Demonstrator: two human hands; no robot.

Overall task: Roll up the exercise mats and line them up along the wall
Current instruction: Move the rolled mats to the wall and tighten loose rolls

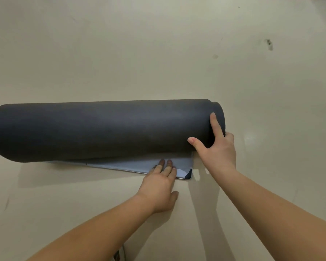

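A dark grey exercise mat (102, 129) lies rolled into a thick cylinder across the pale floor, its left end cut off by the frame edge. A short flap of the mat's light blue-grey underside (132, 163) sticks out flat from under the roll toward me. My left hand (159, 183) lies flat, fingers together, with the fingertips pressing on that flap near its right corner. My right hand (216, 146) grips the roll's right end, thumb and index finger spread over the dark surface.
Smooth beige floor (158, 53) surrounds the roll on all sides. A few dark scuff marks (269, 44) sit at the upper right. No wall or other mat is in view.
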